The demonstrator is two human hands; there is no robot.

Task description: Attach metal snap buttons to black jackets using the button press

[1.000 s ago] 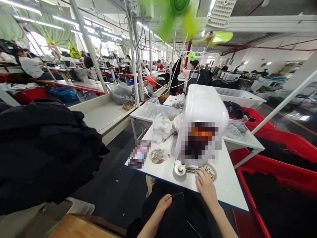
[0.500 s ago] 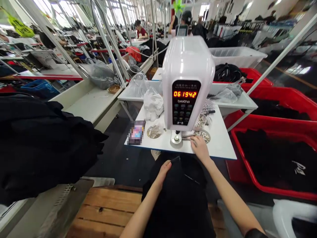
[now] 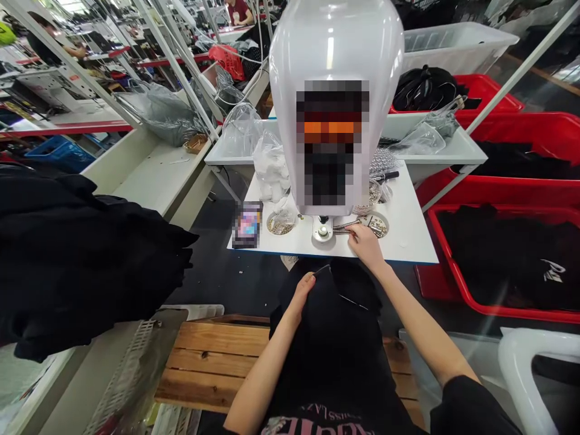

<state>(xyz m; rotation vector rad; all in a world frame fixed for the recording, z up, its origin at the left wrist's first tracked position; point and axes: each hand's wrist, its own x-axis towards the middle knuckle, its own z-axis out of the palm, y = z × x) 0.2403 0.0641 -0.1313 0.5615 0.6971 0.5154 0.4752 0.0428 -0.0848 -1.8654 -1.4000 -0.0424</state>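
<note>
Hands well apart as I watch the feed: the left hand (image 3: pixel 301 296) is pinching a fold of the black garment (image 3: pixel 330 344), which lies across the person's lap just short of the surface's near edge, and a thin metallic line runs across the cloth beside it. Over on the right, the right hand (image 3: pixel 365 246) is reaching forward, fingers (image 3: pixel 356 232) on a metal coil (image 3: pixel 347 227). From here I can't tell whether they're gripping it or only resting there. That coil runs out from the round steel base (image 3: pixel 322 231) of a tall white machine (image 3: pixel 335 48), whose front panel is blurred out.

Now the containers! On the white surface (image 3: pixel 408 235), a round dish (image 3: pixel 280 224) on the left of the base holds small shiny metal pieces, and a second dish (image 3: pixel 376 225) on the right holds more of the same. A clear bag of white items (image 3: pixel 270 166) sits behind the left dish. Off to the right, a red crate (image 3: pixel 446 260) is loaded with black garments (image 3: pixel 507 254), and another red crate (image 3: pixel 492 90) behind it holds a dark bundle (image 3: pixel 423 90). Further back, a white plastic bin (image 3: pixel 457 36) sits in view, while a big heap of black cloth (image 3: pixel 77 254) looms on the left.
</note>
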